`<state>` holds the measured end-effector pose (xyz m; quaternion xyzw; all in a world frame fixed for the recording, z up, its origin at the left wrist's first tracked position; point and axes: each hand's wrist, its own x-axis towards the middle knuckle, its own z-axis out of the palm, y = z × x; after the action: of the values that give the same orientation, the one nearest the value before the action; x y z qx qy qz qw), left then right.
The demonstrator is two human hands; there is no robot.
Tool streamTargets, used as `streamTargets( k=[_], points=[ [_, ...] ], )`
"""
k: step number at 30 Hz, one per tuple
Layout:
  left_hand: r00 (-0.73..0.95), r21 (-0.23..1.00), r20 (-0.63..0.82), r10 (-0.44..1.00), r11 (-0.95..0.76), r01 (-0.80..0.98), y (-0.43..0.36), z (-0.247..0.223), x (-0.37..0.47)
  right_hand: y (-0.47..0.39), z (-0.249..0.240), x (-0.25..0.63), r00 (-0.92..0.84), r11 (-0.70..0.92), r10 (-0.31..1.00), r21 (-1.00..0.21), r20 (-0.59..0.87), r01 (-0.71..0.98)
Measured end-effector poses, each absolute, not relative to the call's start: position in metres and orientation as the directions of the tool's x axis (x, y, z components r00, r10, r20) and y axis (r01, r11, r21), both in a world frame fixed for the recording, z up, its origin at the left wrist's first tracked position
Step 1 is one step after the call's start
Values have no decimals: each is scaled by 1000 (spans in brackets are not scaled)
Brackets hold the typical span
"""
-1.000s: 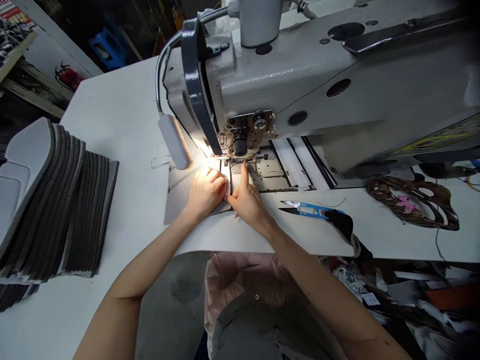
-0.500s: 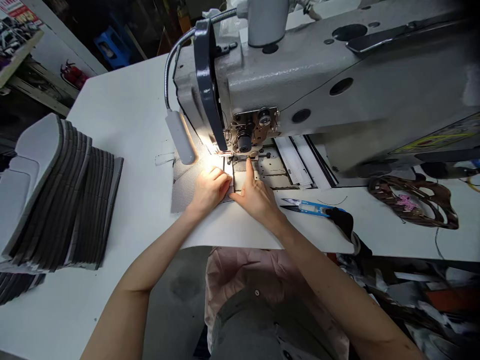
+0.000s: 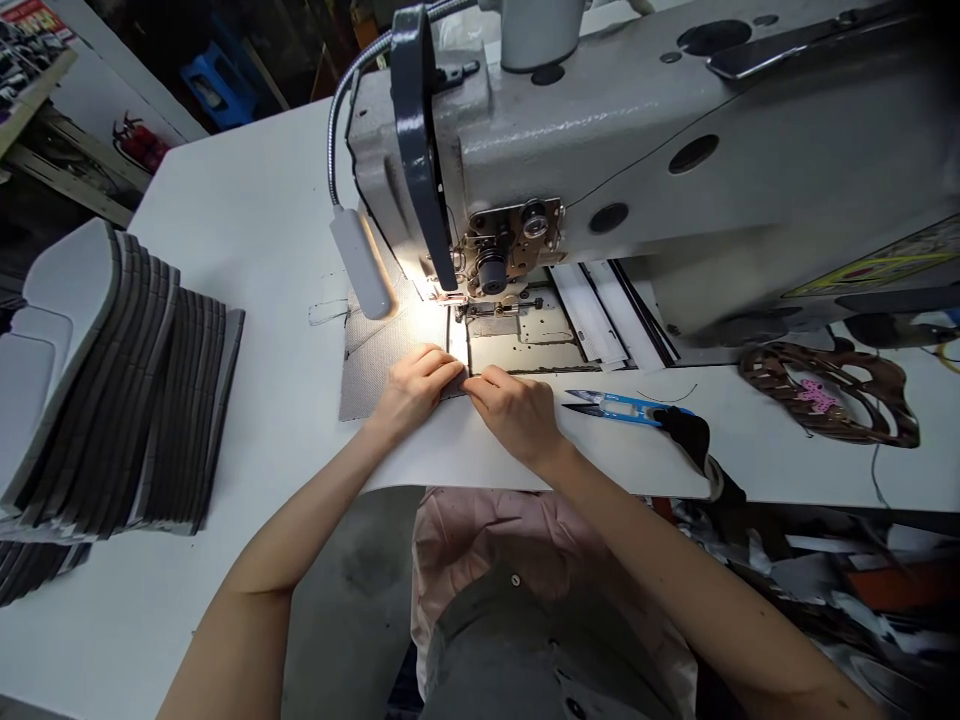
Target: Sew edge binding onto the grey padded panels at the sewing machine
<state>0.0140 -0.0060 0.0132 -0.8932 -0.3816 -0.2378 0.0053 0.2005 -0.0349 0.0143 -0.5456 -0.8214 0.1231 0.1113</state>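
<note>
Here, the left hand (image 3: 412,388) is resting on gray fabric (image 3: 367,368), its grip unclear, while the right hand (image 3: 519,412) is pinching the fabric's near edge; the fabric is lying partly beneath the sewing machine (image 3: 592,150), whose yellow-striped label (image 3: 874,262) is showing too blurred to read.

two bare hands, fingertips close together

the bare left hand (image 3: 411,390) lies palm down, its fingers (image 3: 444,374) bent and side by side. the bare right hand (image 3: 521,415) is curled, thumb close to index finger. the bare left arm (image 3: 300,530) bends sharply at the elbow; the bare right forearm (image 3: 660,555) slants in from the lower right.
</note>
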Motion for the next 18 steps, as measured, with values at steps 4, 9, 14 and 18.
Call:
streamTargets(
  k=[4,9,14,18],
  points=[
    [631,102,413,657,-722,685,-10,12,15,-40,17,202,-423,413,905,-311,41,856],
    [641,75,432,634,-734,675,-7,13,15,-39,19,204,-461,450,886,-310,40,837],
    [637,45,433,638,-721,692,3,11,16,-28,20,203,-458,438,889,-300,4,847],
    [625,29,419,659,-697,716,12,8,16,-20,23,202,-463,435,886,-283,-35,855]
  ],
)
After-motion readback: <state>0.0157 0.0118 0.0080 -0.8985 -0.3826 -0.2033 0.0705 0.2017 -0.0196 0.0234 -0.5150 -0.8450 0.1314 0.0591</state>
